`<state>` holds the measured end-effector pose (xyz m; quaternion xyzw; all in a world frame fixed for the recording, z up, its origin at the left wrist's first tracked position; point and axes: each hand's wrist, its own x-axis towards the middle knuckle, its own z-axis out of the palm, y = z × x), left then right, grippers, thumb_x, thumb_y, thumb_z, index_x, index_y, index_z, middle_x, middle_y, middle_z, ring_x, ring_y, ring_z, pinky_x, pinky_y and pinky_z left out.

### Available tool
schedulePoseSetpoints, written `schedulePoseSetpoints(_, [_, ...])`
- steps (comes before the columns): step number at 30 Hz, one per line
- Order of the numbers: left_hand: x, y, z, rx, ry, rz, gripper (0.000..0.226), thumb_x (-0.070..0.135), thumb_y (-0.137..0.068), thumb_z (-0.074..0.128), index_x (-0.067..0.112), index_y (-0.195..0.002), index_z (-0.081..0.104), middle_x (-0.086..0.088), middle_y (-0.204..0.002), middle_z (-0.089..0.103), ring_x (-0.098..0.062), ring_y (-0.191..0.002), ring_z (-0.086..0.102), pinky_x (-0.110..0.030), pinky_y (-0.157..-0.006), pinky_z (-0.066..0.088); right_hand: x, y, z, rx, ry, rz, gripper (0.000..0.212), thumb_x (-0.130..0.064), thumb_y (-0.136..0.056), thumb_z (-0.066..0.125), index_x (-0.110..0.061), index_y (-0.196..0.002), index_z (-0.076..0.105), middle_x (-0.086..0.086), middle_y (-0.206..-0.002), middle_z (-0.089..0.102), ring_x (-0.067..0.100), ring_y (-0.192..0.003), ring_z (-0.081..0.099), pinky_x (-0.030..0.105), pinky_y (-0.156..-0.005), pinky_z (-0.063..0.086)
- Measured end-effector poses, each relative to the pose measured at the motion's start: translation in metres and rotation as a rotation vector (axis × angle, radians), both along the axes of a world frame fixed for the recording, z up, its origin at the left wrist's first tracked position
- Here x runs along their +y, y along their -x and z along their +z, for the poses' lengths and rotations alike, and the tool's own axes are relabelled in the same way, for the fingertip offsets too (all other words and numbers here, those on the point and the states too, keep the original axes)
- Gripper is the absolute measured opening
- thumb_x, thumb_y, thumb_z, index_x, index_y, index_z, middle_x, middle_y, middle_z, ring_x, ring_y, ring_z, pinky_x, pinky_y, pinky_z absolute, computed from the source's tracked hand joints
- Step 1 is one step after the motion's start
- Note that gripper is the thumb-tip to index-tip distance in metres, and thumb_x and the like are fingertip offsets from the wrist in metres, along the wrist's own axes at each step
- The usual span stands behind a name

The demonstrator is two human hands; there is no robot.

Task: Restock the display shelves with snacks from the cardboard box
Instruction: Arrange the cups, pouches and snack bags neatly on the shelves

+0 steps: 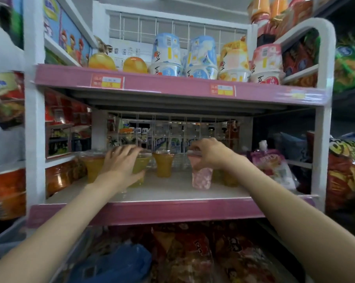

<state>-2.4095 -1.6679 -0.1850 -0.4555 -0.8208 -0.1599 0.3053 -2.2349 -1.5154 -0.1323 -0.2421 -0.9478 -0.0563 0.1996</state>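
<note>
Head view —
"Where do the hands stand?"
"Left hand [121, 162] grips a yellow jelly cup [138, 170]; right hand [210, 153] pinches a pink jelly cup [202, 176], both on the middle shelf [172, 193]."
"Progress?"
"Partly stocked; gaps remain. Cardboard box unseen."

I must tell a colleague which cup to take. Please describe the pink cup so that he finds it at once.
Look at the middle shelf with the pink front edge. The pink cup stands right of centre, under the right hand gripping its lid. Its neighbours are all yellow-orange.

both bare arms reach forward, left hand [122, 163] with fingers curled in a wrap grip, right hand [210, 153] pinching downward from above.
</note>
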Motion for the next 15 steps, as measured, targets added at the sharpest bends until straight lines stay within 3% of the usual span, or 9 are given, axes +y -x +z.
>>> schedulePoseSetpoints(5, [-0.018,0.020,0.005,0.039,0.010,0.087,0.069,0.057,-0.086,0.048,0.030,-0.143,0.021,0.008,-0.148,0.027,-0.016,-0.137,0.021,-0.038,-0.114,0.005,-0.008,0.061,-0.011,0.094,0.045,0.185,0.022,-0.022,-0.087,0.062,-0.014,-0.106,0.059,0.004,-0.097,0.065,0.021,-0.085,0.062,0.039,-0.088,0.053])
schedulePoseSetpoints(7, [-0.026,0.030,0.004,0.030,-0.020,0.104,0.069,0.060,-0.084,0.047,0.031,-0.142,0.023,0.007,-0.146,0.031,-0.017,-0.136,0.024,-0.038,-0.113,0.007,-0.005,0.071,-0.017,0.084,0.058,0.218,0.026,-0.023,-0.087,0.060,-0.014,-0.112,0.057,0.006,-0.102,0.066,0.025,-0.092,0.063,0.044,-0.093,0.050])
schedulePoseSetpoints(10, [-0.031,0.041,0.000,0.018,-0.010,0.118,0.065,0.059,-0.085,0.046,0.032,-0.141,0.027,0.007,-0.145,0.034,-0.018,-0.134,0.027,-0.040,-0.112,0.012,0.002,0.070,-0.017,-0.024,0.048,0.156,0.057,-0.029,-0.082,0.068,-0.021,-0.133,0.043,0.004,-0.119,0.061,0.023,-0.112,0.055,0.051,-0.108,0.033])
schedulePoseSetpoints(12, [-0.030,0.045,-0.004,0.006,-0.015,0.106,0.063,0.057,-0.086,0.048,0.033,-0.140,0.029,0.007,-0.144,0.034,-0.019,-0.133,0.027,-0.042,-0.110,0.015,0.008,0.067,-0.017,-0.038,0.076,0.167,0.066,-0.023,-0.078,0.073,-0.020,-0.135,0.040,0.006,-0.123,0.060,0.023,-0.111,0.056,0.043,-0.104,0.041])
schedulePoseSetpoints(15, [-0.025,0.046,-0.008,-0.002,-0.070,0.069,0.062,0.055,-0.085,0.051,0.034,-0.140,0.031,0.006,-0.142,0.035,-0.021,-0.132,0.027,-0.044,-0.110,0.013,0.011,0.066,-0.020,0.013,0.089,0.205,0.061,-0.014,-0.078,0.073,-0.016,-0.133,0.045,0.007,-0.120,0.062,0.022,-0.105,0.060,0.032,-0.096,0.049])
